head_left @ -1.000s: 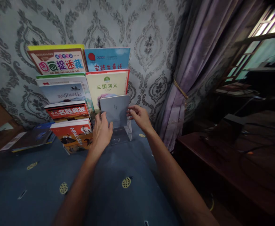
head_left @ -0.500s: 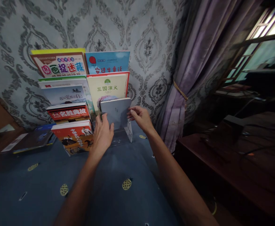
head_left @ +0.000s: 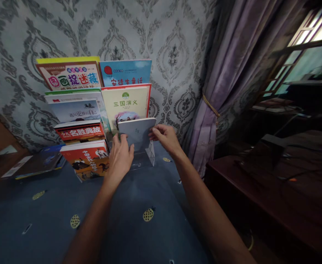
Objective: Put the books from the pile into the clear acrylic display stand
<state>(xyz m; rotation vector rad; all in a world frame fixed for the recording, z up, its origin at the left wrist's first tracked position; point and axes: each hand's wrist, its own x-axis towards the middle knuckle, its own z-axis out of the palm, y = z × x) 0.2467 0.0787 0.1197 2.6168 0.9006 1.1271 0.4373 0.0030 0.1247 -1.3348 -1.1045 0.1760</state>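
Observation:
A small grey book point(head_left: 136, 132) stands upright in a clear stepped book stand point(head_left: 150, 153), in front of a cream book point(head_left: 127, 104). At its right edge, my right hand point(head_left: 165, 135) pinches the book between thumb and fingers. My left hand point(head_left: 121, 154) is at the left edge, fingers curled round that side and thumb by the front. The fingertips are partly hidden there. Left of my left hand, a red book point(head_left: 87, 157) with horse and figure pictures fills the stand's front row. Above the cream book rises a blue book point(head_left: 127, 69).
More books, among them a brown one point(head_left: 69, 75) and a red-titled one point(head_left: 80, 131), fill the stand's left side. The cloth point(head_left: 114, 227) below is blue with pineapple prints. Flat magazines point(head_left: 39, 161) lie at left. A tied purple curtain point(head_left: 207, 121) hangs right, beside a dark red table point(head_left: 260, 190).
The grey book's top has come down slightly and shifted a little right, showing more of the cream book's picture behind it. Both hands have stayed nearly in place.

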